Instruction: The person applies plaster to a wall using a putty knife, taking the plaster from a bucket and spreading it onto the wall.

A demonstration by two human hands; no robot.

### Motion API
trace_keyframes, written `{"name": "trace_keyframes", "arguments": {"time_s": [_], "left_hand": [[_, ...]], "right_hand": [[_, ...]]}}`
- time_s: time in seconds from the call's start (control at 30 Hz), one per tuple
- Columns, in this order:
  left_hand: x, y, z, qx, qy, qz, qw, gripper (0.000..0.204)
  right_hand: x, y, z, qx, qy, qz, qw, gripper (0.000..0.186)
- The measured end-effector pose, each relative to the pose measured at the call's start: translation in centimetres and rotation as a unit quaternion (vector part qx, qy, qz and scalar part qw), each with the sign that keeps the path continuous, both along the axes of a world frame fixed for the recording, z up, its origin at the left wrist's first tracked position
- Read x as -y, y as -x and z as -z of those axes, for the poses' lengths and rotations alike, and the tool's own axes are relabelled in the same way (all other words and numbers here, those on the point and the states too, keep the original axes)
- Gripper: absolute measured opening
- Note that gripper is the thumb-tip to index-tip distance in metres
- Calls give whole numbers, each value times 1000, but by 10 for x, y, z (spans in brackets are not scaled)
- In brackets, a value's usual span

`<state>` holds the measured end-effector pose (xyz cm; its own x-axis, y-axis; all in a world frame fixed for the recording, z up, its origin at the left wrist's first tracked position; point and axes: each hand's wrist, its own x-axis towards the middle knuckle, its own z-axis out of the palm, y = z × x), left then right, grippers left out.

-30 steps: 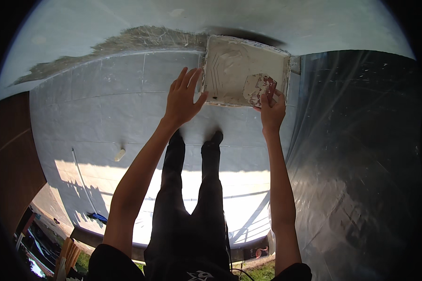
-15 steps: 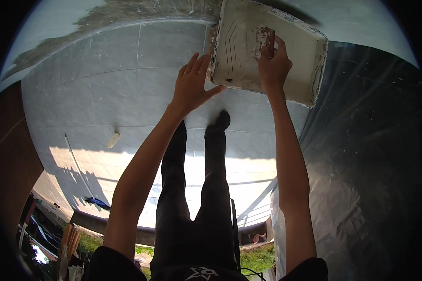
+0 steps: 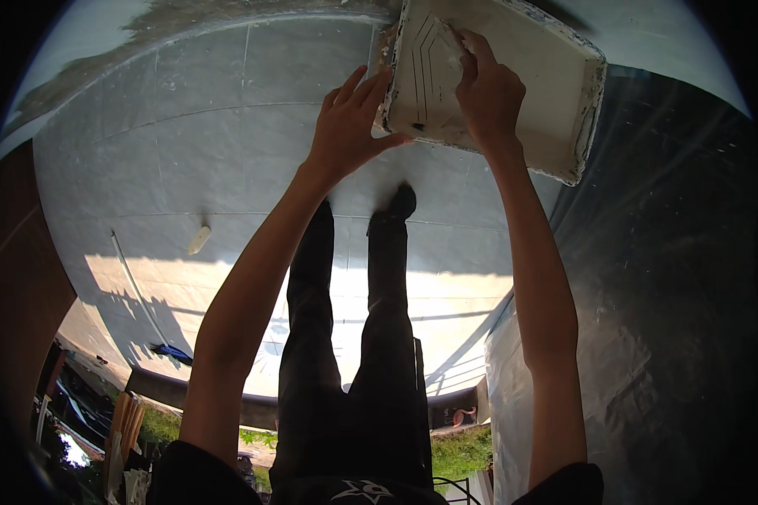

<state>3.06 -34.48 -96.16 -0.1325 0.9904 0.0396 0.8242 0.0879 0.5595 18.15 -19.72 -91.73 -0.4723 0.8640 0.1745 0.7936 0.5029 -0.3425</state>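
Observation:
A large off-white paint tray [image 3: 556,93] with a chipped, crusted rim fills the upper right of the view. My right hand [image 3: 490,93] reaches over its near side, fingers closed around a small flat scraper [image 3: 455,38] smeared with white. The scraper is tilted against the tray's inside, near the dark angled lines on its floor; my fingers partly hide it. My left hand [image 3: 345,122] is at the tray's near left corner, fingers stretched and spread along the side wall, thumb out by the near rim. Whether it bears any of the tray's weight, I cannot tell.
Grey floor tiles [image 3: 185,151] spread below, sunlit nearer my legs. A broom with a blue head [image 3: 173,353] and a small pale object [image 3: 199,240] lie to the left. Plastic sheeting [image 3: 606,370] covers the right side. My shoe [image 3: 403,200] stands below the tray.
My right hand has shifted left and up inside the tray, and the scraper has turned from its broad reddish face to a thin edge. The left hand stays at the corner.

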Motion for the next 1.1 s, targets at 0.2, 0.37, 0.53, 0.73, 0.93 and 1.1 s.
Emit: {"name": "trace_keyframes", "arguments": {"time_s": [0.2,0.37,0.53,0.73,0.93,1.1], "left_hand": [[-1,-2,1,7,-8,-9,1000,99],[1,-2,4,-3,-10,-8,1000,99],[3,-3,3,-8,-7,-13,1000,99],[2,-4,3,-18,-8,-11,1000,101],[-7,-16,-1,0,-8,-16,1000,103],[2,-8,-3,-5,-1,-26,1000,106]], "right_hand": [[25,-31,-13,-6,18,-151,988,43],[35,-44,-22,-17,75,-253,964,52],[40,-43,-24,-5,116,-272,955,46],[10,-33,-23,-6,207,-246,947,32],[-30,-35,-26,23,389,-201,899,34],[-42,-28,-24,-45,562,-105,819,44]]}}
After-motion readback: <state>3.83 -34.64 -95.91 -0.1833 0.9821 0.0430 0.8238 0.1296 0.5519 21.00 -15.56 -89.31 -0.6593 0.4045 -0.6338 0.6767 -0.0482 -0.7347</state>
